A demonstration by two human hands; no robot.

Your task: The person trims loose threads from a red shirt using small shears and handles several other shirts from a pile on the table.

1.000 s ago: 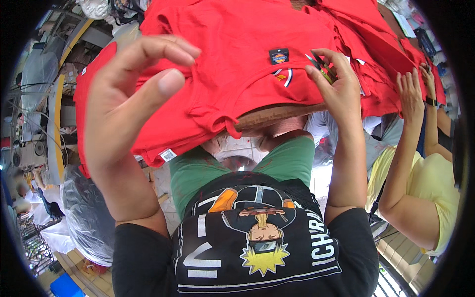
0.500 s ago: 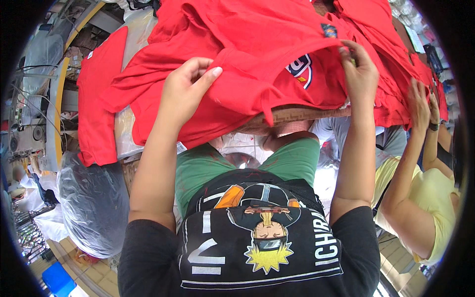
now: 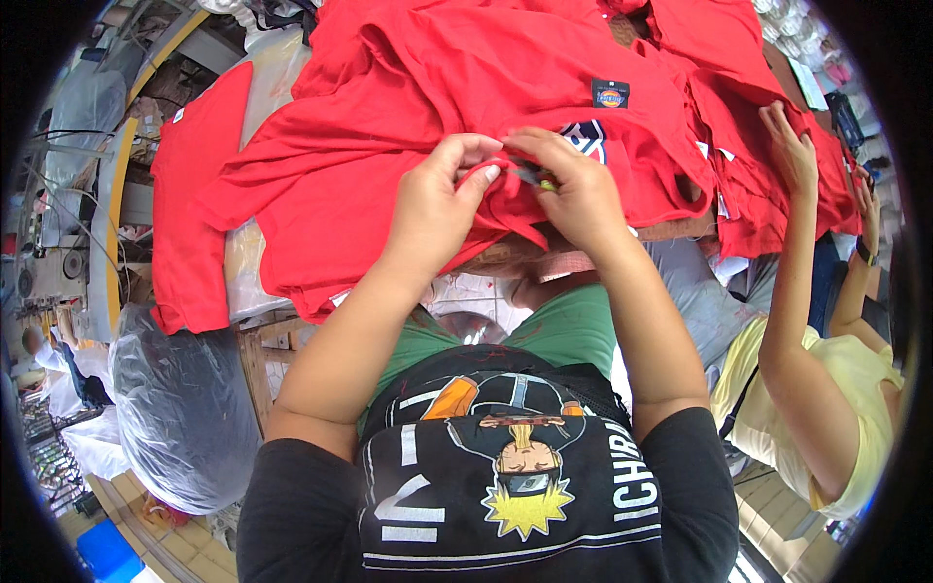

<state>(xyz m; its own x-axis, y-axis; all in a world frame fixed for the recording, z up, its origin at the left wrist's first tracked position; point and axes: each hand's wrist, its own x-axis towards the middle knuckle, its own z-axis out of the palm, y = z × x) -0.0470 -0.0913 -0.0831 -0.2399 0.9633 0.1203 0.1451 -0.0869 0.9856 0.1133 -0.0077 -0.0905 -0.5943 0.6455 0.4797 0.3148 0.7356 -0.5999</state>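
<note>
Red garment [image 3: 466, 97], one piece of soft, wrinkled cloth, is lying across the bench [image 3: 671, 229], one narrow edge rising to the left grip [image 3: 432, 199], which is pinching it between thumb and fingers. Just beside it, the right grip [image 3: 580, 189] is holding one small snipping tool [image 3: 548, 185], dark and yellow-green. One dark rectangular label [image 3: 610, 93] is lying beyond the right grip. At far right, two co-worker hands [image 3: 795, 160] are showing beside red cloth [image 3: 709, 39].
</note>
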